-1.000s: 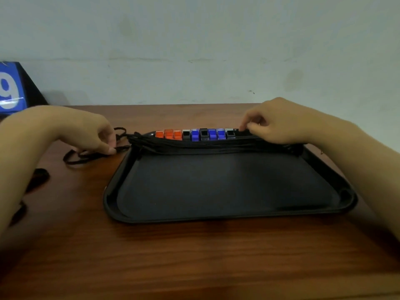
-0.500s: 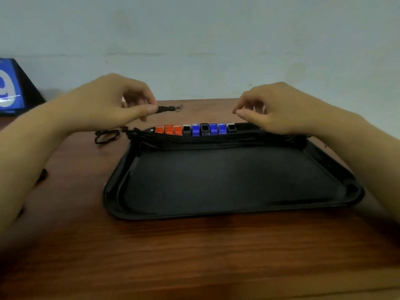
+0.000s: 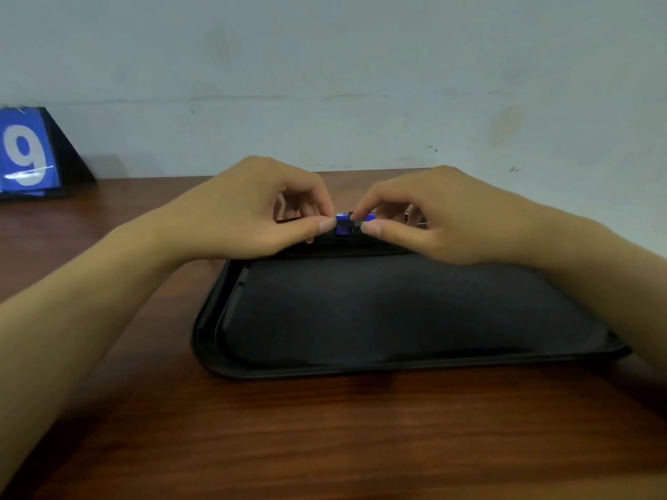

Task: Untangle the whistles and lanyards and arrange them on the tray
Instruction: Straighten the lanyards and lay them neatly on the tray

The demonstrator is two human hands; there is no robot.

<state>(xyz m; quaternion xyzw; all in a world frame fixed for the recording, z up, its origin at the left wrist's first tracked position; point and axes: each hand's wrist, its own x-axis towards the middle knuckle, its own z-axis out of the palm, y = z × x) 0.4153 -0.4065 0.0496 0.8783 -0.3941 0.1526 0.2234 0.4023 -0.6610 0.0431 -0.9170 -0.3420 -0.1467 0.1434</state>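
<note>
A black tray (image 3: 325, 369) lies on the wooden table. Along its far edge runs a row of whistles, mostly covered by my hands; only blue and dark whistles (image 3: 347, 224) show between my fingertips. Just in front of that row, a bundle of black lanyards (image 3: 346, 248) stretches across the tray. My left hand (image 3: 260, 214) has come in from the left, its thumb and forefinger pinching the left side of the blue whistles. My right hand (image 3: 444, 218) pinches the same whistles from the right with thumb and forefinger. What else my left fingers hold is hidden.
A blue sign with a white 9 (image 3: 27, 155) stands at the back left against the pale wall. The brown table (image 3: 325, 434) extends in front of the tray and to its left.
My left hand has carried a lanyard end from the table left of the tray, up and over to the middle of the whistle row. My right hand has slid left to meet it.
</note>
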